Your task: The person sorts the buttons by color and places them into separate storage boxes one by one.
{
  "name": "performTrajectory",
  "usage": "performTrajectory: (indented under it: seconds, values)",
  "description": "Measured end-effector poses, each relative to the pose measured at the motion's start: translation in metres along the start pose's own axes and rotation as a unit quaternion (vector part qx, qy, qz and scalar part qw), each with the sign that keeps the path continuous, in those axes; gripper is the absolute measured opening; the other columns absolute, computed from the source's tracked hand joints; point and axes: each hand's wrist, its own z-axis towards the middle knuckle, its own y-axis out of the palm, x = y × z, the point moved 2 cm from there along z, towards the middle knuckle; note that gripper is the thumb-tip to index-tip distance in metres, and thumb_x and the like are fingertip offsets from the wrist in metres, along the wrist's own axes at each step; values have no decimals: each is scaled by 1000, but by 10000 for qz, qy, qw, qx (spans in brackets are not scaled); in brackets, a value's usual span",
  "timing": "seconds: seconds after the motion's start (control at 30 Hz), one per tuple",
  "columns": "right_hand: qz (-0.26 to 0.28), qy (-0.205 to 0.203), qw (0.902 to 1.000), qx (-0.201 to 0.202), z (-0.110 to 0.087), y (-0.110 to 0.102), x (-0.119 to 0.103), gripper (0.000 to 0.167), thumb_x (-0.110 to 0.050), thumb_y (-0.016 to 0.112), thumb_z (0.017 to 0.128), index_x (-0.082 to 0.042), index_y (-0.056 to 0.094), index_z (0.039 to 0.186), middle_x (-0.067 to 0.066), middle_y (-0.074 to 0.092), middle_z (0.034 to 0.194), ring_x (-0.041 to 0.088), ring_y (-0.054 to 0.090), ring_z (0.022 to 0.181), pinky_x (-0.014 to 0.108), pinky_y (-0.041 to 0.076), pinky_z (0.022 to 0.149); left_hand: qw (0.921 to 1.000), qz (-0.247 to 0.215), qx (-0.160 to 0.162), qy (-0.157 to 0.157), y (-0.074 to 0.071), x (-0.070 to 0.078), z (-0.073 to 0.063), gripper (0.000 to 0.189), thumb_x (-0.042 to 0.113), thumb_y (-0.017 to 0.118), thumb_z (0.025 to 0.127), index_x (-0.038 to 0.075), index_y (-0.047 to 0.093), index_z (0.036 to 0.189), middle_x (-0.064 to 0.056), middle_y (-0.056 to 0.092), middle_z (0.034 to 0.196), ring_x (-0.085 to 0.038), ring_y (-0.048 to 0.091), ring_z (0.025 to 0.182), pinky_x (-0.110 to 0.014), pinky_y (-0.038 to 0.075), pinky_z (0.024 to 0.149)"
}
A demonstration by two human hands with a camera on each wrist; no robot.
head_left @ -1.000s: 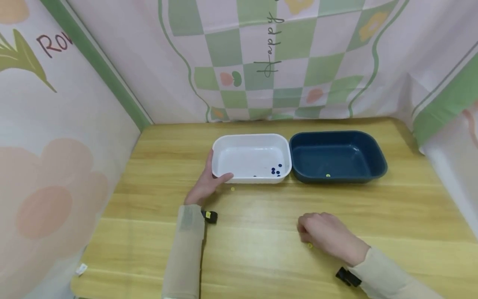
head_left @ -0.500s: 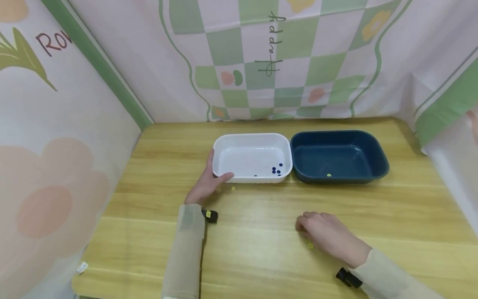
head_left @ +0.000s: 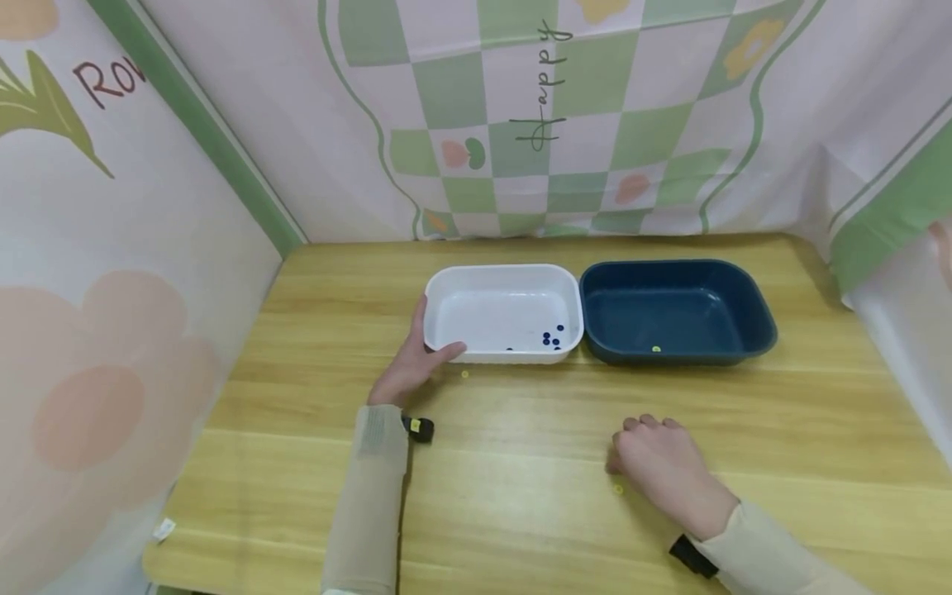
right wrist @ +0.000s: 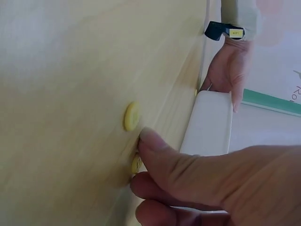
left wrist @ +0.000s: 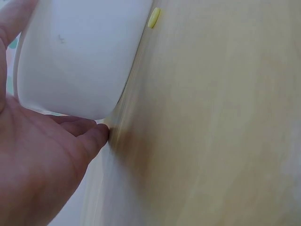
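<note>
My left hand (head_left: 405, 365) grips the near left corner of a white plastic basin (head_left: 500, 359), thumb at the front wall and fingers along the left side. Inside the basin lie several small dark blue buttons (head_left: 546, 341). My right hand (head_left: 669, 475) is low over the table, fingers curled. In the right wrist view, a yellow button (right wrist: 136, 163) sits between its thumb and forefinger, partly hidden. Beside the thumb a second yellow button (right wrist: 131, 116) lies on the wood. Another yellow button (head_left: 464, 374) lies in front of the white basin.
A dark blue basin (head_left: 677, 359) stands against the white one's right side, with a yellow button (head_left: 656, 349) in it. Both stand on the wooden table (head_left: 506, 512). Printed curtains (head_left: 513, 198) hang behind and at the sides.
My right hand has shifted slightly right and turned, its knuckles now higher. My left hand stays on the white basin, and the buttons in both basins have not moved.
</note>
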Motion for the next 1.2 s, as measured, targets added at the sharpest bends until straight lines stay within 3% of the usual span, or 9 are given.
performTrajectory:
  seconds: [0.2,0.6,0.73,0.83,0.9,0.93,1.03,1.13,1.2]
  values:
    - [-472,-90,9987,-164,-5,0,-11,15,-14,79,73,-11,65,67,3,57,71,20,53,65,32,41,51,9998,9,-102,-141,0,3,-1,112,36,75,85,43,-15,151,-10,9,161,-29,30,138,-47,24,113]
    - [-1073,-371,9914,649,-13,6,-28,18,7,69,72,-4,59,62,9,51,66,22,50,62,31,40,48,9997,0,-191,-135,2,30,-16,111,27,73,88,28,-16,154,-17,8,161,-34,30,138,-48,23,114]
    - [-455,-335,9979,327,-10,1,-20,18,2,71,72,-7,58,64,4,50,66,19,49,61,30,39,46,9997,53,-190,-120,2,30,-16,111,29,74,88,28,-16,154,-17,6,161,-35,28,139,-49,22,114]
    - [1158,-66,9930,-220,-2,-5,-6,13,-7,71,79,-13,63,71,-5,53,69,11,49,62,27,43,50,9995,207,-192,-173,2,30,-17,111,32,73,88,29,-15,154,-16,4,161,-34,24,141,-49,21,114]
    - [2708,227,9608,-540,5,-9,6,6,-14,68,87,-13,69,81,-7,58,74,9,50,65,26,45,55,9993,255,-183,-201,1,30,-16,110,32,73,88,29,-15,154,-15,5,161,-33,24,142,-49,20,114]
    - [3512,496,9325,-686,8,-11,11,9,-19,67,91,-12,70,86,-7,58,75,7,50,65,25,45,56,9993,283,-169,-202,1,30,-16,110,33,73,88,29,-14,155,-14,5,162,-33,23,142,-48,20,114]
    - [5467,1221,8257,-665,17,-16,27,25,-25,64,95,-2,70,99,-2,58,74,10,51,66,25,46,58,9995,250,-137,-161,0,23,-11,110,32,73,88,31,-14,154,-12,5,162,-32,23,142,-49,19,114]
    - [6491,1819,7378,-359,22,-20,36,31,-30,63,96,0,67,100,0,50,67,12,48,62,26,43,54,9996,247,-96,-77,-1,12,-4,111,37,75,86,36,-14,153,-10,6,162,-32,25,141,-50,19,114]
    - [6804,1946,7063,-181,24,-22,39,28,-31,62,96,-3,67,99,0,48,67,14,48,62,27,43,55,9997,255,-50,-36,-2,4,0,113,42,76,83,41,-13,152,-9,8,162,-31,26,141,-50,20,114]
